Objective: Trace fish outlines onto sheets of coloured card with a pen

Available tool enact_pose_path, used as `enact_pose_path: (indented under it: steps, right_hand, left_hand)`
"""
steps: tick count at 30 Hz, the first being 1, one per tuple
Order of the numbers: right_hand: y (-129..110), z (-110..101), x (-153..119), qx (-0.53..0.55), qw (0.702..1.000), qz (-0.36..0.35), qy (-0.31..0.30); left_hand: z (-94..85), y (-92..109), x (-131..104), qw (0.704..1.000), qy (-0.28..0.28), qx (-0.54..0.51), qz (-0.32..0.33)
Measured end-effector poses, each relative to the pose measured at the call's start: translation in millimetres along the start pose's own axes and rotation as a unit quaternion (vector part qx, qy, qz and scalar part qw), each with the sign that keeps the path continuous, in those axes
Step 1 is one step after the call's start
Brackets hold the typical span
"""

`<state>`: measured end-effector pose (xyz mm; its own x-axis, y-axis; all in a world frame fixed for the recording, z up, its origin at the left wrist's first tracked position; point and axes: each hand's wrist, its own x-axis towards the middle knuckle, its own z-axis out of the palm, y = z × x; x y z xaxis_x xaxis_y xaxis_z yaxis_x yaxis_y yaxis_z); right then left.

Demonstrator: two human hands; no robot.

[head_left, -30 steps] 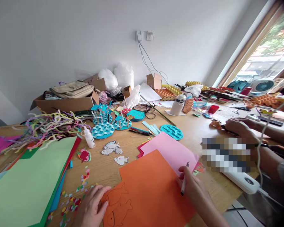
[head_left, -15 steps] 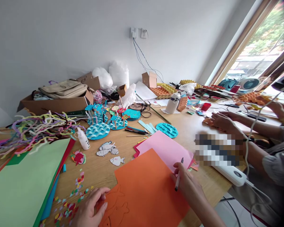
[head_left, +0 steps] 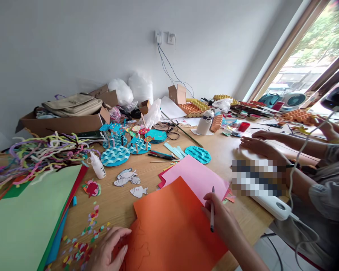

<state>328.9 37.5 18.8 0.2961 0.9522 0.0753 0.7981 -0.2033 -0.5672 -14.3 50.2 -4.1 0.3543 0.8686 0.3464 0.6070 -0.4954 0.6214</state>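
Observation:
A sheet of orange paper [head_left: 169, 218] lies in front of me, its left part bent, with dark fish-like outlines drawn there. My left hand [head_left: 111, 246] has its curled fingers and thumb on the sheet's left edge. In my right hand [head_left: 222, 214] a grey pen [head_left: 212, 210] points tip down, while the fingers rest by the sheet's right edge. Pink paper [head_left: 194, 173] lies partly under the orange sheet. Beyond it are several paper fish cutouts [head_left: 139, 191], some overlapping, and a red-and-green cutout [head_left: 92, 188].
Colored sheets [head_left: 25, 214] and paper confetti [head_left: 81, 250] lie left, near a glue bottle [head_left: 97, 165] and fuzzy pipe cleaners [head_left: 51, 154]. Blue wave-covered discs [head_left: 115, 156] stand further back. At right, a co-worker's hands [head_left: 261, 146] are above the table, near a white power strip [head_left: 279, 207].
The orange paper has bent more on its left side, and its drawn outlines show less clearly. My right hand has turned the pen more upright. The co-worker's hands have shifted slightly left.

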Motion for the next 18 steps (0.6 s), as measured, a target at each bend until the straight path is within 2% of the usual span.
enact_pose_path:
  steps: [4, 9, 14, 18]
  right_hand:
    - [-5, -10, 0, 0.033, 0.999, -0.03, 0.017]
    - [-2, -43, 16, 0.066, 0.994, -0.069, 0.057]
    - [19, -86, 44, 0.15, 0.989, -0.014, 0.0]
    - [45, -115, 59, 0.168, 0.986, -0.014, -0.014]
  left_hand:
    - [-1.9, 1, 2, 0.998, -0.005, -0.043, -0.049]
    - [-14.8, 3, 6, 0.995, 0.024, -0.074, -0.067]
    - [-31.4, 13, 10, 0.993, 0.029, -0.075, -0.088]
    - [-29.6, 15, 10, 0.993, 0.021, -0.074, -0.084]
